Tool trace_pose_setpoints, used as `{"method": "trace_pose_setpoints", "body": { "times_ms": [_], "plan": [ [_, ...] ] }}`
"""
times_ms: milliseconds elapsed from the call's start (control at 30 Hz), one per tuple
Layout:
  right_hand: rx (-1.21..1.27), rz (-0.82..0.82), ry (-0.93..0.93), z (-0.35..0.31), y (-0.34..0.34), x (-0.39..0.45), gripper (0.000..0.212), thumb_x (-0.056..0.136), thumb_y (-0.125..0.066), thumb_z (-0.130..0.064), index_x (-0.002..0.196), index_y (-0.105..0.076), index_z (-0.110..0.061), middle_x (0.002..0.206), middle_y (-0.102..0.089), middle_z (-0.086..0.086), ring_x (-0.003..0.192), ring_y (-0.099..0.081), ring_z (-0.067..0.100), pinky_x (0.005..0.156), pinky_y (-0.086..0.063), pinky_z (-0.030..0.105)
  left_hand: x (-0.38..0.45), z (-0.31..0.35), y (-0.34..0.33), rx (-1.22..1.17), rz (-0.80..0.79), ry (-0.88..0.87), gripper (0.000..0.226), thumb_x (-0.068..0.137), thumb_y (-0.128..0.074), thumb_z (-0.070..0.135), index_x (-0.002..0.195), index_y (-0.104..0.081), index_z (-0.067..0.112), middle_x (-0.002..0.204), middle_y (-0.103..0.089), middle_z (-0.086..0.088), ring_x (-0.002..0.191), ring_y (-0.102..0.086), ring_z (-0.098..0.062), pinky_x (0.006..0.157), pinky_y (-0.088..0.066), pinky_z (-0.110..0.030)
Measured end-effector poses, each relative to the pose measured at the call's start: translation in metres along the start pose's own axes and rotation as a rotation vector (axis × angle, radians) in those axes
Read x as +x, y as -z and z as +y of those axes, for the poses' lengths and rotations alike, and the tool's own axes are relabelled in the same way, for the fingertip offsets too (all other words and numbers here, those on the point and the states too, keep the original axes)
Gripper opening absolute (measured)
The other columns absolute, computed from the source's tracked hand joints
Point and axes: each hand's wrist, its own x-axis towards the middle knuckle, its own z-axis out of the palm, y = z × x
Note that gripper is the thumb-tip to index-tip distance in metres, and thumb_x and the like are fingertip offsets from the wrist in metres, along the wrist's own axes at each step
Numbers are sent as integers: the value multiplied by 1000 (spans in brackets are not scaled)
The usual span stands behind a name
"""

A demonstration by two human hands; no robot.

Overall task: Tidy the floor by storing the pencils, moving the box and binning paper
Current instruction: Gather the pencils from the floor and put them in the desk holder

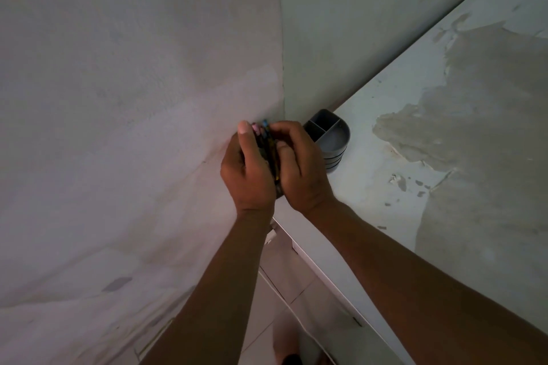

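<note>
A bundle of coloured pencils (pixel 267 144) is clasped between both hands, tips pointing up, with blue and pink ends showing. My left hand (pixel 247 170) wraps the bundle from the left and my right hand (pixel 299 167) closes on it from the right. Just right of the hands stands a grey pencil holder (pixel 333 139) with divided compartments, at the near-left corner of a white desk top (pixel 385 133). The holder's compartments look empty from here. The pencils' lower ends are hidden by my palms.
The desk surface has large peeled, worn patches (pixel 474 115). A wall (pixel 118 98) fills the left side and meets another wall at the corner behind the holder. Tiled floor (pixel 284 281) and a thin white cable show below, between my arms.
</note>
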Motion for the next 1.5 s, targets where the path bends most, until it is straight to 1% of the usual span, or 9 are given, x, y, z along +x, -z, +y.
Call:
{"method": "trace_pose_setpoints", "body": {
  "times_ms": [100,267,400,567,800,1033,1200,1367,1500],
  "plan": [
    [-90,-14,21,-5,5,-12,32,96,-41,-16,123,-54,-4,114,-62,10,103,-62,19,85,-57,32,-4,6,6,117,-16,-41,36,100,-48,42,81,-63,16,73,-60,6,72,-56,-13,67,-46,-33],
    [-261,33,138,-28,18,-30,33,101,-43,-27,123,-55,-6,115,-63,8,99,-62,14,81,-58,27,-13,26,23,324,-59,-114,33,98,-56,42,116,-69,18,108,-72,7,102,-67,-6,90,-55,-29],
    [-333,45,210,-54,18,-47,35,101,-44,-31,124,-57,-8,120,-63,7,109,-60,17,88,-56,31,-33,44,48,505,-62,-188,37,98,-56,45,124,-66,22,122,-69,9,113,-61,-3,97,-51,-28],
    [-321,23,266,-90,-3,-77,30,101,-47,-25,122,-60,-8,121,-63,7,113,-58,16,94,-52,29,-62,65,105,605,-4,-188,37,96,-56,48,124,-66,25,123,-68,9,113,-61,-4,97,-53,-36],
    [-320,-174,228,-114,-69,-139,34,101,-44,-32,122,-61,-13,121,-66,2,110,-62,13,93,-53,26,-103,78,206,733,84,-140,33,95,-60,41,123,-66,24,124,-68,6,111,-62,-9,96,-55,-41],
    [-356,-373,170,-127,-144,-226,34,102,-44,-35,125,-60,-16,124,-65,0,110,-62,15,93,-54,30,-164,66,324,833,136,-28,37,95,-60,42,127,-64,23,129,-66,3,117,-60,-14,99,-52,-42],
    [-443,-522,199,-136,-206,-311,38,102,-41,-37,133,-53,-19,127,-63,1,110,-61,20,91,-53,35,-217,46,435,1076,102,-37,48,95,-52,52,134,-59,25,139,-59,-1,133,-47,-22,108,-41,-51],
    [-607,-657,306,-131,-268,-396,47,102,-37,-42,142,-45,-19,142,-51,7,129,-47,25,107,-42,47,-268,21,539,1285,75,-36,54,94,-44,56,141,-50,30,154,-42,-4,147,-28,-25,118,-24,-51],
    [-690,-701,288,-112,-307,-451,48,101,-36,-41,140,-48,-16,145,-48,10,133,-42,28,110,-35,52,-295,-12,599,1351,62,24,54,95,-44,54,143,-48,29,156,-38,-6,148,-24,-26,119,-22,-54]
  ]
}}
